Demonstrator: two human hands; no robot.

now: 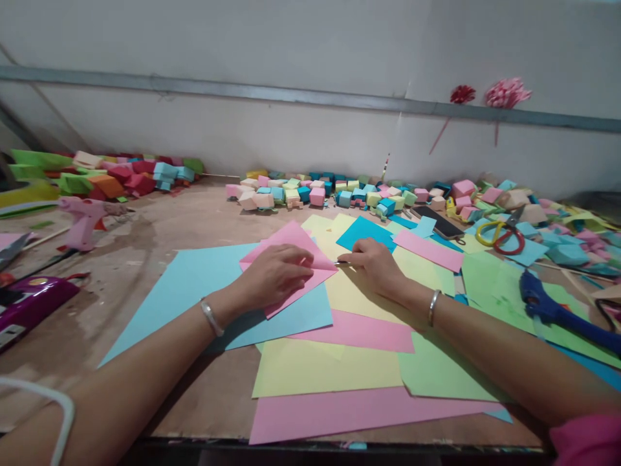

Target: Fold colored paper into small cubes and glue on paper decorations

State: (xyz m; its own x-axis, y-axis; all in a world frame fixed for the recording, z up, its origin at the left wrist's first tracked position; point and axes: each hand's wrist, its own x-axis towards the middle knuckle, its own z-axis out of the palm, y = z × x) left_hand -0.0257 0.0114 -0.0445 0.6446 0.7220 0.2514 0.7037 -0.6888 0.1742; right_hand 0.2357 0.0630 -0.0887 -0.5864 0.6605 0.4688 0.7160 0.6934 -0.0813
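My left hand (272,275) lies over a folded pink paper square (291,239), its fingers curled and holding it against a light blue sheet (194,285). A crease runs across the pink paper toward its right corner. At that corner, my right hand (373,262) is closed around a thin, metal-looking tool (342,262); most of it is hidden in the fingers, so its kind is unclear. Under the right hand are pale yellow sheets (359,294), with a teal paper square (363,232) just beyond. A pink strip (429,250) lies right of it.
Several folded paper cubes (317,196) line the wall. To the right are a phone (436,222), scissors (504,234) and a blue-handled tool (557,310). A pink glue gun (80,223) and a purple device (36,307) are at left. Coloured sheets (330,372) overlap near the front edge.
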